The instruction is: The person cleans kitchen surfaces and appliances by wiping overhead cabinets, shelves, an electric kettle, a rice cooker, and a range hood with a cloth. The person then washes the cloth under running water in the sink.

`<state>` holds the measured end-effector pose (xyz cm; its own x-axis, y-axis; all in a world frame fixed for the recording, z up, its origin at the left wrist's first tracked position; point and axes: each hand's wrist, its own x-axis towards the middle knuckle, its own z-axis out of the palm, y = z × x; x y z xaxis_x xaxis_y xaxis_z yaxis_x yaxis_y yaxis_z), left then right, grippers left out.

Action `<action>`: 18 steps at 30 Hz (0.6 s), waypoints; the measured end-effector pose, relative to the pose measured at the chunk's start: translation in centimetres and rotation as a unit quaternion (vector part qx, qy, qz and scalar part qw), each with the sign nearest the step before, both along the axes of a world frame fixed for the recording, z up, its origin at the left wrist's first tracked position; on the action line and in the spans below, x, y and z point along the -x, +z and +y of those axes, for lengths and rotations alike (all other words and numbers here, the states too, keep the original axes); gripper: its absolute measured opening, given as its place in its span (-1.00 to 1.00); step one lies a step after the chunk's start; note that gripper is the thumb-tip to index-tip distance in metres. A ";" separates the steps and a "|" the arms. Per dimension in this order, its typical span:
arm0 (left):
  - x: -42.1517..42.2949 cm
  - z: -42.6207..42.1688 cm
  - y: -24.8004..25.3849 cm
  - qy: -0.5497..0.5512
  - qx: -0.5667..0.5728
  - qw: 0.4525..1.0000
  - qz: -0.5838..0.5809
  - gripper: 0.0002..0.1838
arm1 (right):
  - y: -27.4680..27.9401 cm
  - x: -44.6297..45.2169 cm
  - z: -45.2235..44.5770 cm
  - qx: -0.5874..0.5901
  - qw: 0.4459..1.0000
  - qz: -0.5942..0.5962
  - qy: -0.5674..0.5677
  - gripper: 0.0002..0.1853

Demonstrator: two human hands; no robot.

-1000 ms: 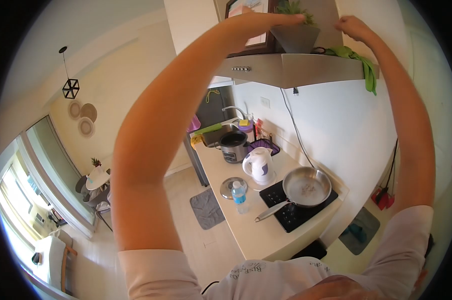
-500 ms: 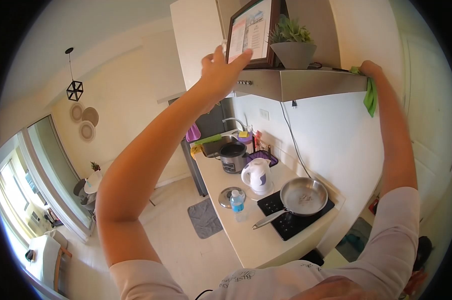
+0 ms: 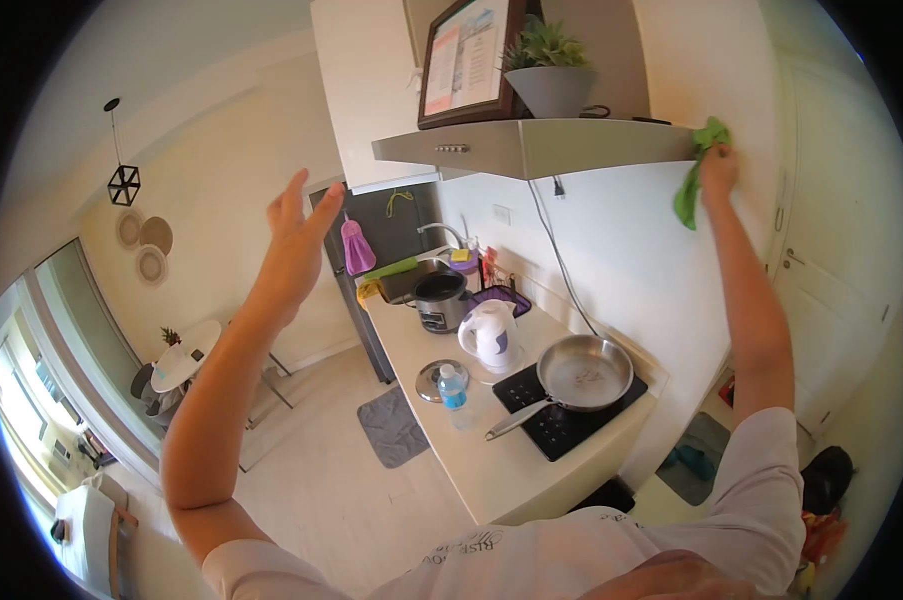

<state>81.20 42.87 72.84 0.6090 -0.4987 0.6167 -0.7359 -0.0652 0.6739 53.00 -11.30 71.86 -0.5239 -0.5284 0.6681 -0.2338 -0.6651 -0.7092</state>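
My right hand (image 3: 718, 172) grips a green cloth (image 3: 687, 196) at the right end of the steel range hood (image 3: 591, 146). Part of the cloth bunches above the fingers and part hangs below them. Raised in the air to the left of the hood, my left hand (image 3: 299, 245) is empty with its fingers apart. On top of the hood stand a framed document (image 3: 468, 58) and a potted plant (image 3: 549, 88), with a dark cable beside the pot.
Below, the counter (image 3: 441, 440) holds a frying pan (image 3: 584, 375) on a black cooktop (image 3: 546, 432), a white kettle (image 3: 491, 335), a water bottle (image 3: 452, 390), a pot lid (image 3: 430, 382) and a slow cooker (image 3: 440, 301). A grey mat (image 3: 396, 428) lies on the floor.
My left hand has moved down and left, away from the framed document. The right hand has slid with the cloth from the hood's top to its right end. The view has shifted slightly.
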 end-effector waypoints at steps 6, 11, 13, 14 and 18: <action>4.5 -7.2 -10.0 -0.245 0.006 0.959 0.141 -0.34 | -4.3 0.9 16.9 -0.013 0.832 -0.100 0.546 -0.70; 11.5 -12.8 -12.2 -0.421 -0.087 0.870 0.242 -0.25 | -9.4 4.1 18.2 -0.114 0.711 -0.112 0.685 -0.67; 13.3 -15.4 -12.1 -0.466 -0.078 0.818 0.328 -0.24 | -10.2 4.5 20.3 -0.129 0.703 -0.093 0.693 -0.66; 14.1 -16.4 -11.8 -0.490 -0.073 0.778 0.385 -0.25 | -10.3 4.7 21.5 -0.135 0.699 -0.082 0.697 -0.66; 15.7 -17.9 -11.4 -0.648 -0.043 0.646 0.402 -0.46 | -9.0 5.8 27.1 -0.170 0.681 -0.052 0.710 -0.69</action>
<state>65.48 24.92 61.43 -0.2471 -0.9223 0.2972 0.3753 0.1917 0.9069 47.15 15.77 62.86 0.6424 -0.6665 0.3783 0.5377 0.0402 -0.8422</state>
